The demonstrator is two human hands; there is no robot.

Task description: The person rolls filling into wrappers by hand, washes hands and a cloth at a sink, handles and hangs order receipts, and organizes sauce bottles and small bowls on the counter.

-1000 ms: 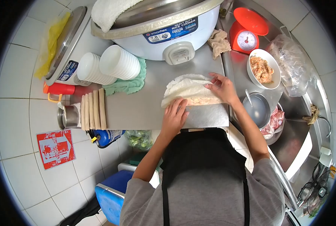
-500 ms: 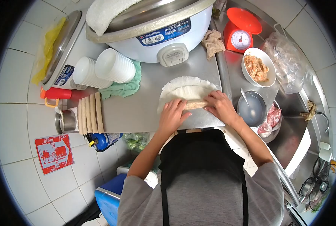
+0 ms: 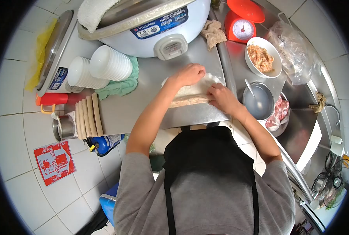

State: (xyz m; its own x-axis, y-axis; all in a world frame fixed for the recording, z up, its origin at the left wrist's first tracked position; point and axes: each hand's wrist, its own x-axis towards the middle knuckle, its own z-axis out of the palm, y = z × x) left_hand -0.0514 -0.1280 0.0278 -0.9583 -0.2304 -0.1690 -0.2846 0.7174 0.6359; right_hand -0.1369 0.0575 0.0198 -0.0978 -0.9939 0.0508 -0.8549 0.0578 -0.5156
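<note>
A round, thin white wrapper (image 3: 190, 90) lies on the steel table, with a strip of filling under a fold along its near side (image 3: 190, 101). My left hand (image 3: 190, 75) is over the far part of the wrapper, its fingers curled in. What those fingers hold, if anything, is hidden. At the right end of the folded strip, my right hand (image 3: 223, 98) has its fingers bent and pressed on the wrapper's edge. Several long, slim rolls (image 3: 89, 117) lie side by side at the table's left end.
A large rice cooker (image 3: 162, 31) stands behind; stacked white bowls (image 3: 111, 63) sit on a green cloth (image 3: 121, 84). Rightward are a red scale (image 3: 243, 28), a bowl of minced filling (image 3: 275, 70), a pot of cloudy liquid (image 3: 258, 105) with a spoon, raw meat (image 3: 279, 113) and a sink (image 3: 299, 137).
My left hand has left the near fold and moved up and right across the wrapper, its fingers now curled. My right hand stays at the right end. The view has shifted slightly.
</note>
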